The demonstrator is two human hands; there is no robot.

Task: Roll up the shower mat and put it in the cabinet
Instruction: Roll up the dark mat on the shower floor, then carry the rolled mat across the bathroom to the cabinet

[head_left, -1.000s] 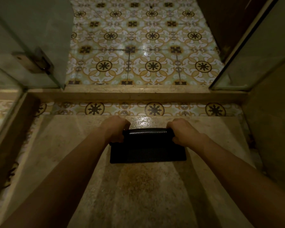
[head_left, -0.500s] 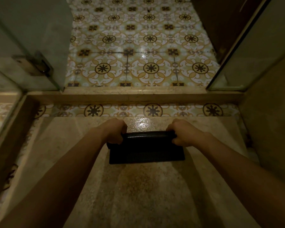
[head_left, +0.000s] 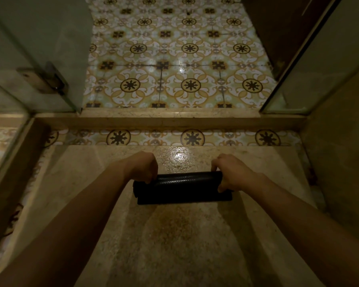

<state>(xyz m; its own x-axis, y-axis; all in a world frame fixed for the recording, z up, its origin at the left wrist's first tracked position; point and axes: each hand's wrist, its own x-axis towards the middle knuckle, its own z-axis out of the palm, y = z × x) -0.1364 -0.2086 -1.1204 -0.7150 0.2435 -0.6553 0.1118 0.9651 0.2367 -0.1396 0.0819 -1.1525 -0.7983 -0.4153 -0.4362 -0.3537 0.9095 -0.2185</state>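
With both hands, left hand point(head_left: 143, 167) and right hand point(head_left: 232, 174), clamped on the shower mat point(head_left: 184, 186) at twelve o'clock, only a narrow flat strip remains unrolled, cabinet unseen.

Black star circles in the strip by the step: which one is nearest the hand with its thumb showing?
The rightmost star circle, up beyond the right hand. The others sit farther left.
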